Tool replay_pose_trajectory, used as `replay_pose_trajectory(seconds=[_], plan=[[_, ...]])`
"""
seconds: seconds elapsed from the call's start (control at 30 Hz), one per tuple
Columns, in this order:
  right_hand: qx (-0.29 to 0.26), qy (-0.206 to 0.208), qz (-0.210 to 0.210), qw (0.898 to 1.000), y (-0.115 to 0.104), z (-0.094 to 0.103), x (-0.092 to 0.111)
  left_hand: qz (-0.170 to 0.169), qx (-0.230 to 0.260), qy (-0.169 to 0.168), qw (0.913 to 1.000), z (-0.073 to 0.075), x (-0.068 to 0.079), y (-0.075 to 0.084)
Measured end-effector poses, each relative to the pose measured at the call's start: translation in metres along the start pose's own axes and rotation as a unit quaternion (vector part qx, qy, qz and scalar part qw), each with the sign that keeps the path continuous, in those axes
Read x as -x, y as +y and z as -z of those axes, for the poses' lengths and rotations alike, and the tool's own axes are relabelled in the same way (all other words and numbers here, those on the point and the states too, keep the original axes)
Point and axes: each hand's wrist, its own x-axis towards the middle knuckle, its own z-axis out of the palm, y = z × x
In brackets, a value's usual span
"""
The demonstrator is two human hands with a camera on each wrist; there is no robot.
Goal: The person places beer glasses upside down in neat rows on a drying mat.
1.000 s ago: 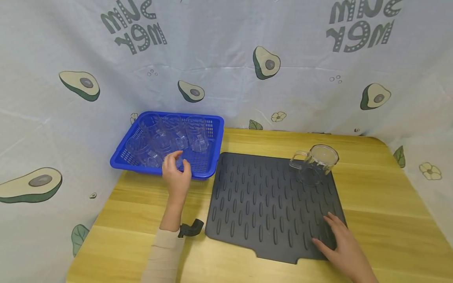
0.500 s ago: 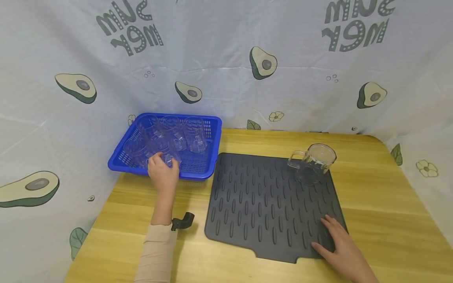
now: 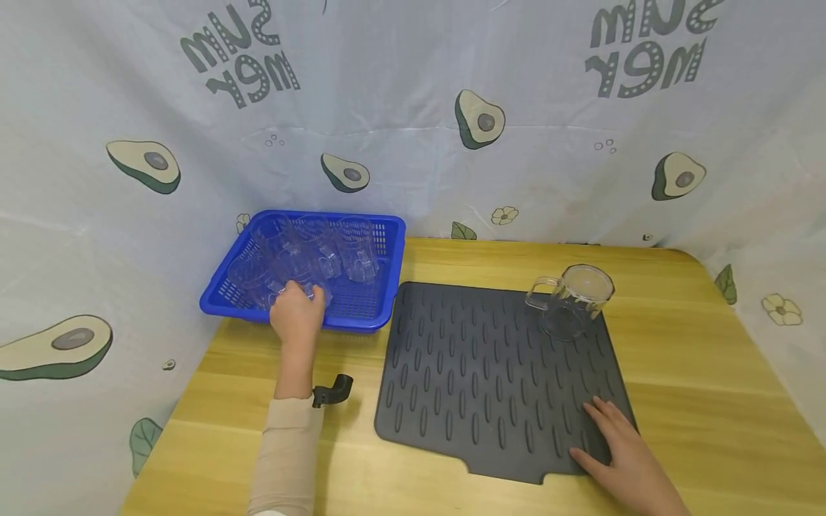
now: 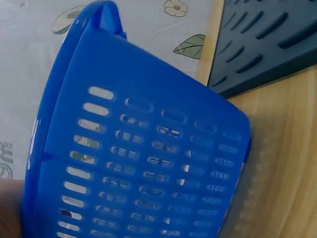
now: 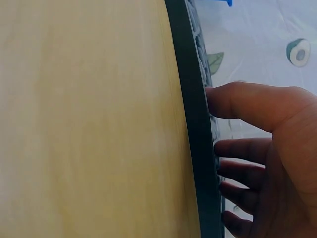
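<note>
At ten o'clock from a dark grey, ribbed, roughly rectangular mat (image 3: 490, 373), a blue plastic basket (image 3: 351, 322) sat on the pale wooden surface (image 3: 684, 344) with several clear glass mugs (image 3: 358, 251) inside. The left hand (image 3: 298, 315) reached over the basket's six o'clock rim, its fingers curled about the nearest clear glass mug (image 3: 308, 278), thumb toward three o'clock; the fingertips were hidden. The left wrist view caught just a sliver of that hand at eight o'clock, but showed the basket's slotted outer wall, a face hidden from the head view. Another clear glass mug (image 3: 576, 301) stood on the mat toward one o'clock, handle pointing to nine. The right hand (image 3: 626, 459) lay at the mat's four o'clock edge, fingers loosely spread and gripping nothing. The right wrist view revealed all four fingers, with the thumb touching the mat's thin side. At twelve o'clock hung a white cloth (image 3: 400, 93) printed with avocados.
</note>
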Motion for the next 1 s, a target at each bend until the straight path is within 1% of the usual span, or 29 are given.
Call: replay_pose_trajectory(seconds=[0.13,0.27,0.4,0.47,0.53,0.63,0.7,0.77,0.83,0.9,0.93,1.0], plan=[[0.000,0.002,0.000,1.000,0.000,0.000,0.001,0.013,0.010,-0.001,0.9999,-0.003,-0.004,-0.001],[0.000,0.004,0.001,1.000,0.000,0.001,0.001,0.038,0.030,0.001,0.9988,-0.006,-0.007,-0.001],[-0.002,0.001,-0.003,1.000,0.000,0.001,0.002,0.067,0.086,0.019,0.9939,-0.007,-0.008,-0.003],[-0.002,-0.002,-0.007,1.000,0.000,0.000,0.002,0.071,0.122,0.035,0.9894,-0.007,-0.009,-0.003],[-0.002,-0.003,-0.009,1.000,0.000,0.000,0.002,0.069,0.162,0.053,0.9829,-0.008,-0.010,-0.003],[-0.004,-0.001,-0.009,1.000,0.000,0.000,0.002,0.064,0.224,0.088,0.9685,-0.008,-0.011,-0.003],[-0.006,0.002,-0.008,1.000,0.000,-0.001,0.003,0.063,0.257,0.109,0.9582,-0.008,-0.012,-0.003],[-0.007,0.003,-0.008,1.000,-0.001,-0.001,0.003,0.065,0.282,0.124,0.9490,-0.007,-0.011,-0.002],[-0.008,0.002,-0.009,1.000,-0.001,-0.001,0.004,0.073,0.313,0.134,0.9376,-0.006,-0.011,0.000],[-0.010,-0.001,-0.011,1.000,-0.001,0.000,0.004,0.087,0.347,0.142,0.9231,-0.004,-0.010,0.002],[-0.012,-0.003,-0.013,1.000,-0.001,0.000,0.003,0.096,0.366,0.149,0.9136,-0.003,-0.010,0.003],[-0.015,-0.008,-0.016,1.000,-0.001,0.000,0.003,0.114,0.406,0.163,0.8918,0.000,-0.010,0.005]])
